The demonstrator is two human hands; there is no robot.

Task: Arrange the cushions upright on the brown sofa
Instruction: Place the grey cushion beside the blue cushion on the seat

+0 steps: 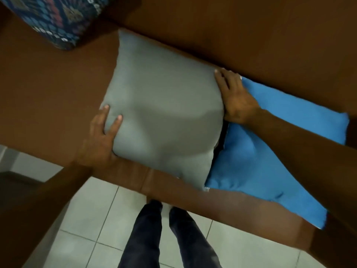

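The grey cushion [164,105] and blue cushion [270,151] are smooth, matt cloth; the brown sofa [48,89] looks smooth (slightly sheeny); the floor tiles [87,219] are glossy; the patterned cushion [61,20] is printed fabric.

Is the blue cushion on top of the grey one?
No, the grey cushion, held by the left hand and right hand, overlaps the edge of the blue cushion.

Grey cushion [162,105], blue cushion [270,155], brown sofa [48,97]
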